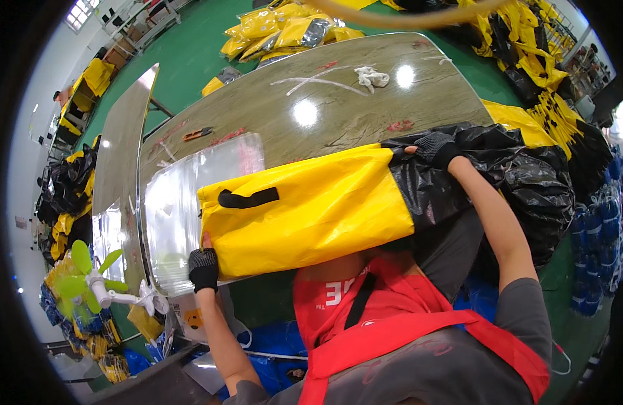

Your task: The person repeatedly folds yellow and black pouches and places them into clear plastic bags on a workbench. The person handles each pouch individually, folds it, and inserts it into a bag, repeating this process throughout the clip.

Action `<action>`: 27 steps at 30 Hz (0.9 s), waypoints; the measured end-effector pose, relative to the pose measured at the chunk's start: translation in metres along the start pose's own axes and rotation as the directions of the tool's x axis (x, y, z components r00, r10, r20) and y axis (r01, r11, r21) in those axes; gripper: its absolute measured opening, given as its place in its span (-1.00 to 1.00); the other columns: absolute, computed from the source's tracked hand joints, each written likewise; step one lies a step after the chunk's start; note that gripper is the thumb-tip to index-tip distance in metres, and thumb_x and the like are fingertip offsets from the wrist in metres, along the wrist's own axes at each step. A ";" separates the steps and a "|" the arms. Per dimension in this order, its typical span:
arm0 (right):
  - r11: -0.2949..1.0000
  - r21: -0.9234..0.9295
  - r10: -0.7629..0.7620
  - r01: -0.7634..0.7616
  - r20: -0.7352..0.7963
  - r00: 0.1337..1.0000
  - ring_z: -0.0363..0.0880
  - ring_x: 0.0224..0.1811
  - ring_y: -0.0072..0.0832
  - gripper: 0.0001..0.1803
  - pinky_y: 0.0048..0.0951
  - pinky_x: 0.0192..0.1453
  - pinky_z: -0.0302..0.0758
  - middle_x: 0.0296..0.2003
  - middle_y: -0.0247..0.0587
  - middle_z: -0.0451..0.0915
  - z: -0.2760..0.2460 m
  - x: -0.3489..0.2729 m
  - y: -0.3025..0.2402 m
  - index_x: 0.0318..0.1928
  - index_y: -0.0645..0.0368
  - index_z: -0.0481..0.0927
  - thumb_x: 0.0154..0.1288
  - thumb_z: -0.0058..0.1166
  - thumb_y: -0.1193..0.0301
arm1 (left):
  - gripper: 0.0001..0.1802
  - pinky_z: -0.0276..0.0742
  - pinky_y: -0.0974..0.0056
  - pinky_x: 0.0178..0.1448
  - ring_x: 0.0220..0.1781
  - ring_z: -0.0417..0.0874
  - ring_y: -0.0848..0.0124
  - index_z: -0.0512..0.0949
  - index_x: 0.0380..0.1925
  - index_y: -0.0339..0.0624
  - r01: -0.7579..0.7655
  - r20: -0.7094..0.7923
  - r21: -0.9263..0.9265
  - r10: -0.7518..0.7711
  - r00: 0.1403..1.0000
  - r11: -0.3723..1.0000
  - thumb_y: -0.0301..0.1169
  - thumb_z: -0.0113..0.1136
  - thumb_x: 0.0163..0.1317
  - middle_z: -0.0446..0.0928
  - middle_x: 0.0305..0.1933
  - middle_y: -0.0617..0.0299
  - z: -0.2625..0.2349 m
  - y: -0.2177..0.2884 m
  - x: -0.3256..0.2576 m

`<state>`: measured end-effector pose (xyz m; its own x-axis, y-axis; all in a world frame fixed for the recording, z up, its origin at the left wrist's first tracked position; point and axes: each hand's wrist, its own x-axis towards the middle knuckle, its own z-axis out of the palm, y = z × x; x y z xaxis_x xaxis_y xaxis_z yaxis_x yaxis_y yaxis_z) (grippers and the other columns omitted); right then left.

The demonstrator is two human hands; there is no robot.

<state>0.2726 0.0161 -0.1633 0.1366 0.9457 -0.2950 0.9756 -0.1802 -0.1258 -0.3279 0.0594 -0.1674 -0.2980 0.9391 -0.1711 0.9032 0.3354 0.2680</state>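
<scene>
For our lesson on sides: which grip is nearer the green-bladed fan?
Left. The left grip is at the near left corner of the yellow sheet, to the fan's right; the right grip is much farther right, on the black sheeting.

**Classification: workshop, production and packing**

Premises present as a workshop where goods are packed in quantity. Evidence noted: a broad worktable (429, 91) bearing a stack of clear plastic sleeves (168, 202); plastic-wrapped yellow goods (278, 32) piled on the green floor (198, 50); heaped yellow and black pieces (531, 57) beyond the table's right end; blue bundles (595, 246) massed at far right; a red apron (335, 304) worn by the person.
</scene>
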 end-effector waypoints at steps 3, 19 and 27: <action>0.999 -0.024 0.049 -0.048 0.049 0.998 0.59 -0.07 -0.05 -0.35 -0.15 0.08 0.46 -0.16 -0.02 0.65 -0.012 -0.007 -0.014 -0.20 0.01 0.70 0.29 -0.22 -0.25 | -0.44 0.50 0.09 0.10 0.10 0.54 -0.05 0.40 0.20 -0.15 -0.447 -0.557 0.488 0.662 0.502 0.750 -0.14 0.12 0.25 0.46 0.14 -0.15 -0.036 0.064 -0.037; 0.999 -0.019 -0.033 0.034 0.018 0.999 0.63 -0.17 -0.11 -0.43 -0.15 -0.06 0.51 -0.21 -0.09 0.67 -0.003 -0.006 0.000 -0.26 -0.08 0.72 0.27 -0.17 -0.22 | -0.30 -0.26 -0.20 0.50 0.49 0.04 -0.08 0.30 0.31 -0.11 -0.902 -0.123 0.358 0.970 0.209 0.240 0.01 0.02 0.24 0.16 0.44 -0.02 -0.009 0.232 -0.061; 0.943 -0.331 -0.156 0.031 -0.356 0.921 -0.04 0.48 -0.13 -0.39 0.17 0.47 -0.28 0.38 -0.27 0.19 -0.063 -0.098 0.061 0.29 -0.34 0.38 0.27 -0.13 -0.17 | -0.31 -0.41 -0.27 0.48 0.51 -0.08 -0.13 0.28 0.34 0.07 -0.882 0.148 0.222 0.880 0.452 0.415 0.01 0.02 0.21 -0.02 0.50 -0.09 0.091 0.219 -0.042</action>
<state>0.3292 -0.0703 -0.0825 0.0354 0.9957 0.0851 0.9812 -0.0507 0.1861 -0.0894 0.0871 -0.1880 0.7058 0.7082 0.0187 0.7067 -0.7056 0.0515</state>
